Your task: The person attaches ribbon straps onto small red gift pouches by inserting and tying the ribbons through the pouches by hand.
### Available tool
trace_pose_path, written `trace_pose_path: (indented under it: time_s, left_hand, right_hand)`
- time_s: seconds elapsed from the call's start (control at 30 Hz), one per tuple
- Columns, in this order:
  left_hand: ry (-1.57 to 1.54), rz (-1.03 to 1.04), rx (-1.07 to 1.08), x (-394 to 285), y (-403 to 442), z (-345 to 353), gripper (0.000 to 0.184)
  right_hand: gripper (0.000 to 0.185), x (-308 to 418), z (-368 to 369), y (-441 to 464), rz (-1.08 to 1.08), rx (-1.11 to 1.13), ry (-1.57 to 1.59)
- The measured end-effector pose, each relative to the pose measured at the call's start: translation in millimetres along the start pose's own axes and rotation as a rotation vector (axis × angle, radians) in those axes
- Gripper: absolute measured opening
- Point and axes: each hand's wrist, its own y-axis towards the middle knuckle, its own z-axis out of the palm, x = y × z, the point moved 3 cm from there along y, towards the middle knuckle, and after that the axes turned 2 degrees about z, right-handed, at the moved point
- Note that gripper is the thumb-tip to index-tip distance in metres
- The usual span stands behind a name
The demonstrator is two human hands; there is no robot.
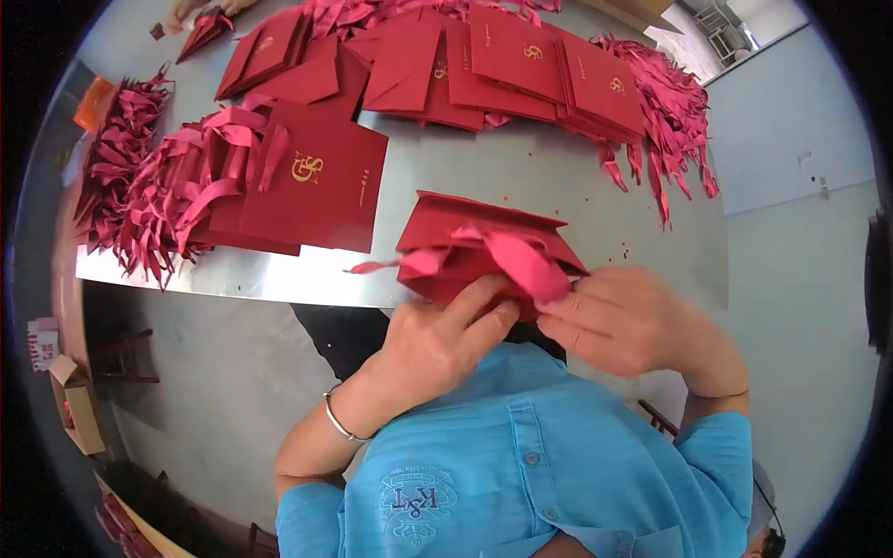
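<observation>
Holding a red paper gift bag [484, 216], tilted, at near edge of a metal-topped table [437, 167]. Gripping bag's near side w/ L hand [437, 337], fingers bent over the paper. Pinching a pink ribbon [530, 268] at bag's R edge w/ R hand [619, 321]; can't tell if also catching paper there. Trailing off bag's L side: a loose ribbon tail.

Progress, judged by looks: prob. midway on this bag, w/ ribbon lying across it, not neatly settled. Apparently done, L of held bag: a packed row of ribboned bags [191, 177], w/ a monogrammed bag [326, 186] at its R end. Beyond held bag: stacked red bags [595, 84], w/ ribbon only partly in view, so can't tell done from undone. Farther R of held bag: a thick mass of ribbons [665, 112]. Well beyond, far L: a co-worker's hand [186, 11] near a small red bag [206, 30].

Writing: on bag faces L of & beyond held bag, a gold monogram, approx. "GS", + fine print too small to read. None legible on held bag. Below held bag, on a blue shirt [614, 437]: "K&T" in an embroidered crest [417, 502], rest illegible.
</observation>
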Motion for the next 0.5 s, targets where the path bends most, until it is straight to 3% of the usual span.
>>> trace_pose_path:
  time_s: [0.07,0.2,0.23,0.27,0.33,0.4,0.5]
  left_hand:
    - [-0.131,-0.13,0.169,3.0,18.9,-14.1,0.024]
    - [-0.349,-0.092,0.143,13.4,58.0,-42.9,0.02]
    - [-0.44,-0.191,0.265,13.1,69.9,-54.5,0.013]
    - [-0.419,-0.189,0.258,11.6,82.4,-66.4,0.013]
    - [-0.789,-0.794,0.608,19.0,91.1,-69.8,0.009]
    - [-0.874,-0.756,0.598,33.7,82.4,-59.5,0.01]
    - [-1.16,-0.964,0.53,41.9,63.4,-39.9,0.01]
  right_hand:
    - [0.022,-11.5,-7.6,2.6,0.061,-0.097,0.074]
    - [0.015,-30.0,-17.0,14.5,0.065,-0.213,0.164]
    - [0.012,-36.5,-18.1,17.1,0.127,-0.264,0.309]
    - [0.01,-41.7,-18.0,18.5,0.185,-0.312,0.456]
    - [0.008,-47.7,-11.4,17.8,0.227,-0.348,0.57]
    - [0.007,-52.0,0.1,15.5,0.274,-0.381,0.69]
    - [0.005,-55.8,23.6,6.7,0.38,-0.431,0.814]
